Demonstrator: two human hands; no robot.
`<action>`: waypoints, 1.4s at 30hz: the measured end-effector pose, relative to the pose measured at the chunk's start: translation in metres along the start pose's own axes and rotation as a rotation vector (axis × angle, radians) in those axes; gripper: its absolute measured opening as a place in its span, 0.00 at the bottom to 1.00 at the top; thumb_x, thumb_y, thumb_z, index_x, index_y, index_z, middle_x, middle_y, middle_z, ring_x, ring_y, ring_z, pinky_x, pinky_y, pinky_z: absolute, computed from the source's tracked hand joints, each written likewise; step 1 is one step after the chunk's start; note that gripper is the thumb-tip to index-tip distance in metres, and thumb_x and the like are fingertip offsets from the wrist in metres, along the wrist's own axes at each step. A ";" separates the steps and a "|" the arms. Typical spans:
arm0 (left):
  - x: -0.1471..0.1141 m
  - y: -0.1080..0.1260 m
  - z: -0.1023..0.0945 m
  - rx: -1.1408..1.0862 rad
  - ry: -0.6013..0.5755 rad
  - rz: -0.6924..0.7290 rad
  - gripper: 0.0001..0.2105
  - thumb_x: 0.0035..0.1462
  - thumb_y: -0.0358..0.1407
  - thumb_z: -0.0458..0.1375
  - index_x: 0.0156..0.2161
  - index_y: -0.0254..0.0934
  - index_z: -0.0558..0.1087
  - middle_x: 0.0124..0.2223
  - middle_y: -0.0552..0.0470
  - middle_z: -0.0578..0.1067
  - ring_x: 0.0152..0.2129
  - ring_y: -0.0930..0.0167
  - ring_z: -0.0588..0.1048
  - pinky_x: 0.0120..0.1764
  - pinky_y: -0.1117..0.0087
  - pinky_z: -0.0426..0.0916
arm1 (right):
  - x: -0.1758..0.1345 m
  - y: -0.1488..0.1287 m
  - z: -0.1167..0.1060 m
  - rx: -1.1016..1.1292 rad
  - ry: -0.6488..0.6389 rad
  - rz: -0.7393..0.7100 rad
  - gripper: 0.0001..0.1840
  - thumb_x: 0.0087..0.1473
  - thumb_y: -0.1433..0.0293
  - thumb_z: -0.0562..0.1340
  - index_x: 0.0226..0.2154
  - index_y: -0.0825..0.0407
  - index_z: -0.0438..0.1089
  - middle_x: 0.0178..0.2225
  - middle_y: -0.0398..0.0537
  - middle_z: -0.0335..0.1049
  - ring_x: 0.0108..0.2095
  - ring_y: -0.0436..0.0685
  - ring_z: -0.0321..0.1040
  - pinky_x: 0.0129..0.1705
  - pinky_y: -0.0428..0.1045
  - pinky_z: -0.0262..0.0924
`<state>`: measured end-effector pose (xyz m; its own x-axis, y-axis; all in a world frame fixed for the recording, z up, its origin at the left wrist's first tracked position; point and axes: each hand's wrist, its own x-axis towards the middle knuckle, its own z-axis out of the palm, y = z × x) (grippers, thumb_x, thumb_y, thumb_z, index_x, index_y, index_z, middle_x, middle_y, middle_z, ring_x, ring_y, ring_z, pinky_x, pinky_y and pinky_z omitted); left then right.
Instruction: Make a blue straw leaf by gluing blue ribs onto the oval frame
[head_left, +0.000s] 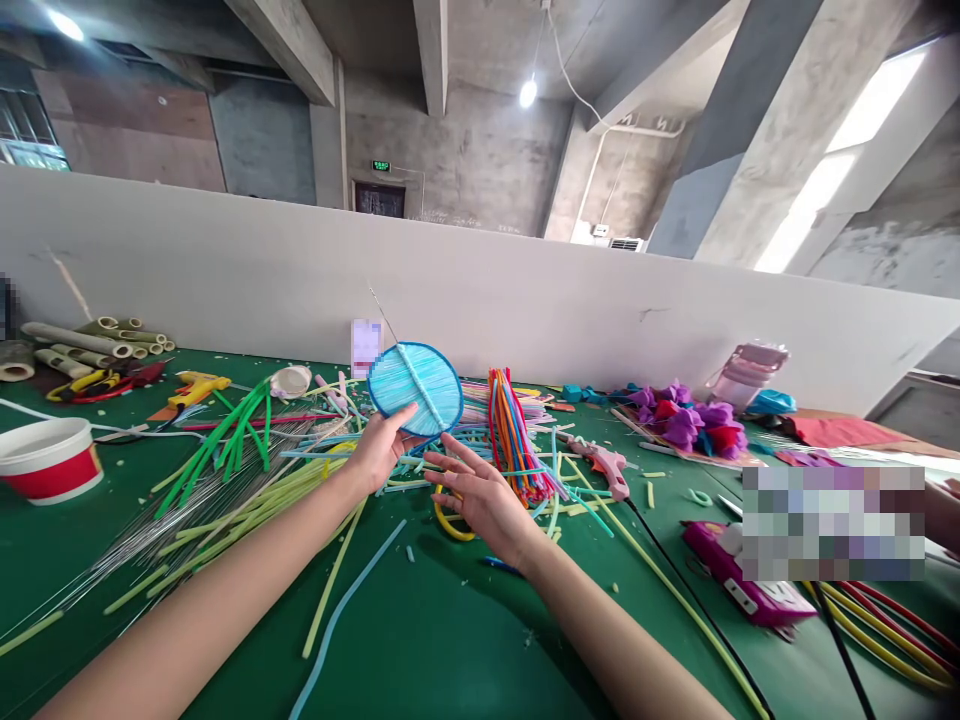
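My left hand point(381, 447) holds up a round blue woven fan-shaped piece point(415, 388) by its lower edge; a pale stick and a thin wire run across it and stick out at the upper left. My right hand point(480, 497) hovers just below and to the right of the piece, fingers spread, holding nothing. Under my right hand a yellow loop point(448, 523) lies on the green table point(450, 640). A bundle of coloured tubes point(511, 430) stands just right of the hands.
Green and yellow tubes and thin wires point(225, 470) are strewn at the left. A red-and-white tub point(49, 458), a yellow glue gun point(193, 386), a pink glue gun point(607, 465), purple felt flowers point(690, 420) and a pink device point(742, 580) lie around. A white wall point(225, 270) borders the far edge.
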<state>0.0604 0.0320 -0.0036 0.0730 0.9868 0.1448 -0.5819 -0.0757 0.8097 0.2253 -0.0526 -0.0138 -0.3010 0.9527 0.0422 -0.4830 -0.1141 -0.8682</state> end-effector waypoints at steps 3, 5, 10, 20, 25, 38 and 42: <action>-0.001 -0.001 0.001 0.006 -0.001 0.000 0.16 0.47 0.33 0.70 0.43 0.34 0.78 0.40 0.45 0.83 0.32 0.65 0.81 0.34 0.67 0.78 | 0.000 0.000 0.000 0.003 -0.001 0.007 0.34 0.47 0.72 0.71 0.58 0.46 0.67 0.54 0.52 0.74 0.47 0.56 0.74 0.45 0.50 0.66; -0.002 -0.002 0.002 0.012 0.002 0.005 0.17 0.46 0.33 0.70 0.43 0.34 0.78 0.40 0.45 0.83 0.32 0.65 0.81 0.33 0.67 0.77 | 0.000 -0.001 0.000 0.011 -0.005 0.009 0.34 0.47 0.72 0.71 0.58 0.47 0.67 0.53 0.53 0.74 0.46 0.56 0.75 0.45 0.50 0.66; -0.001 0.000 0.003 0.034 0.075 0.048 0.15 0.46 0.35 0.70 0.41 0.33 0.78 0.40 0.46 0.83 0.32 0.65 0.81 0.33 0.68 0.77 | 0.000 -0.003 0.003 0.007 -0.008 0.012 0.33 0.47 0.71 0.71 0.56 0.48 0.68 0.53 0.53 0.74 0.46 0.56 0.75 0.43 0.50 0.68; -0.006 0.011 0.007 0.009 0.045 0.027 0.14 0.48 0.33 0.68 0.42 0.33 0.78 0.42 0.46 0.82 0.31 0.68 0.80 0.31 0.71 0.77 | 0.007 0.000 0.001 -0.113 0.193 -0.147 0.17 0.45 0.59 0.74 0.34 0.54 0.79 0.32 0.46 0.77 0.28 0.46 0.70 0.31 0.41 0.64; -0.017 0.004 0.016 0.024 -0.028 -0.013 0.14 0.49 0.34 0.69 0.42 0.32 0.79 0.42 0.44 0.83 0.31 0.67 0.81 0.31 0.72 0.77 | 0.008 0.001 0.000 -0.191 0.228 -0.238 0.15 0.46 0.58 0.73 0.27 0.53 0.78 0.27 0.45 0.76 0.26 0.47 0.68 0.32 0.42 0.64; -0.036 0.006 0.033 0.043 -0.032 -0.047 0.16 0.52 0.39 0.68 0.44 0.35 0.76 0.43 0.46 0.82 0.34 0.64 0.81 0.34 0.67 0.78 | 0.008 0.002 -0.003 -0.267 0.299 -0.370 0.14 0.50 0.57 0.71 0.28 0.52 0.76 0.26 0.44 0.75 0.27 0.51 0.71 0.35 0.47 0.66; -0.043 0.004 0.029 0.050 0.016 -0.039 0.16 0.50 0.40 0.69 0.43 0.34 0.77 0.41 0.46 0.83 0.35 0.64 0.81 0.35 0.69 0.77 | 0.007 0.005 0.001 -0.275 0.259 -0.332 0.14 0.47 0.59 0.73 0.25 0.52 0.74 0.24 0.44 0.75 0.27 0.51 0.70 0.35 0.47 0.65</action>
<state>0.0785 -0.0148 0.0103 0.0820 0.9912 0.1038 -0.5375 -0.0437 0.8421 0.2196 -0.0464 -0.0173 0.0630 0.9675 0.2449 -0.2731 0.2527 -0.9282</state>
